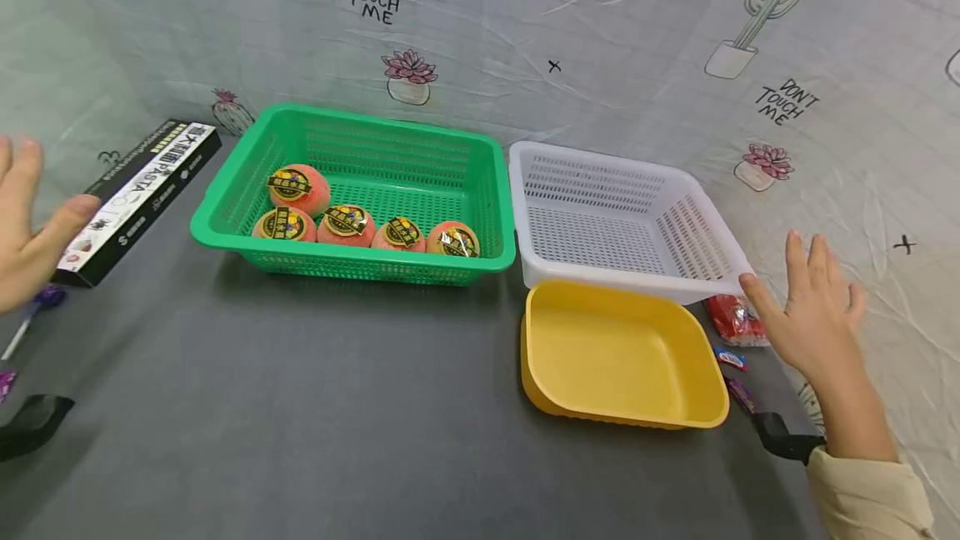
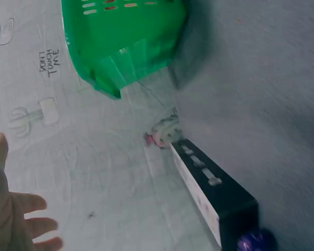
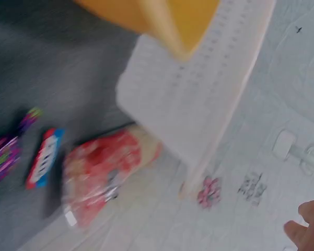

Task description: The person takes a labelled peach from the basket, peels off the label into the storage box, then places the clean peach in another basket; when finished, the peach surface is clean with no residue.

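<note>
My left hand (image 1: 30,227) is raised at the left edge of the head view, fingers spread, holding nothing. Nearest to it lies a long black-and-white pasta box (image 1: 142,198). On the other side, my right hand (image 1: 821,315) is lifted with its fingers apart and nothing in them, close to the white basket (image 1: 630,277) and the yellow bin (image 1: 622,357). A green basket (image 1: 360,252) stands at the middle back; several peaches (image 1: 345,225) with black-and-gold labels lie along its front and left side. Both the white basket and the yellow bin hold nothing.
A red packet (image 3: 104,167) lies beside the white basket, with a small red-and-blue candy (image 3: 45,158) and a purple wrapper (image 3: 4,157) nearby. At the left is a purple lollipop (image 1: 47,300). A printed cloth (image 1: 480,40) hangs behind the grey table (image 1: 337,407).
</note>
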Available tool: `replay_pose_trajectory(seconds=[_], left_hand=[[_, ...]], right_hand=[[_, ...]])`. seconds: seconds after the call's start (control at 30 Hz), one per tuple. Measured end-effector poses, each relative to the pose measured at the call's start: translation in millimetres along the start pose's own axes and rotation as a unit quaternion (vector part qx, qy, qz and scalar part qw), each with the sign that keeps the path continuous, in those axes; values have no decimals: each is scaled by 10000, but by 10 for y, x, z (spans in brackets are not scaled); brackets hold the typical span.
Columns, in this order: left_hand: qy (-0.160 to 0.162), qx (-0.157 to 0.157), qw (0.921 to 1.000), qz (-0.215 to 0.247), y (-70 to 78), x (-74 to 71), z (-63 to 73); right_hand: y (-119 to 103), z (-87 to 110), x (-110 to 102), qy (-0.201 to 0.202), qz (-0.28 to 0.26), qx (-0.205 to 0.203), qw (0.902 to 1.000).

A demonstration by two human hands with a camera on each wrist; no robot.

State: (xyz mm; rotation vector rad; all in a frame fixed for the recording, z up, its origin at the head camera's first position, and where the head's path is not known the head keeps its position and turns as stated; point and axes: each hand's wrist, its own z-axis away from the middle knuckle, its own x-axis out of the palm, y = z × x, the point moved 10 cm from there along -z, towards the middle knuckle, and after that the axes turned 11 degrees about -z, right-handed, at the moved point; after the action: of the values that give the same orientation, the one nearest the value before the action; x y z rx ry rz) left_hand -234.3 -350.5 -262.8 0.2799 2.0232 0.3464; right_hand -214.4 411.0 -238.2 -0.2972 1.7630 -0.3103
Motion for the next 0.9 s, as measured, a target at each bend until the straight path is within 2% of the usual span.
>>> replay_pose_trajectory(seconds=[0.13,0.23,0.37,0.47,0.6,0.7,0.9], left_hand=[[-342,500,9965,-578,269,49,-43],[-917,666,9930,-339,432,186,-71],[-1492,786,9832,693,589,407,-111],[-1931,656,9709,1259,629,588,-109],[-2457,310,9571,1502,633,807,-57],[-2590,184,9508,1692,666,911,-26],[-2625,54,9358,2353,719,1022,19]], right_hand=[[-324,-237,-2,-29,-241,-287,9993],[-648,-424,18,-6,-660,-618,9959],[-1073,-576,79,-121,-1386,-1034,9849],[-1348,-650,181,-349,-1670,-1158,9785],[-1669,-766,427,-751,-2085,-1191,9678],[-1894,-832,652,-1034,-2490,-1214,9553],[-2332,-842,1034,-1566,-2846,-1390,9355]])
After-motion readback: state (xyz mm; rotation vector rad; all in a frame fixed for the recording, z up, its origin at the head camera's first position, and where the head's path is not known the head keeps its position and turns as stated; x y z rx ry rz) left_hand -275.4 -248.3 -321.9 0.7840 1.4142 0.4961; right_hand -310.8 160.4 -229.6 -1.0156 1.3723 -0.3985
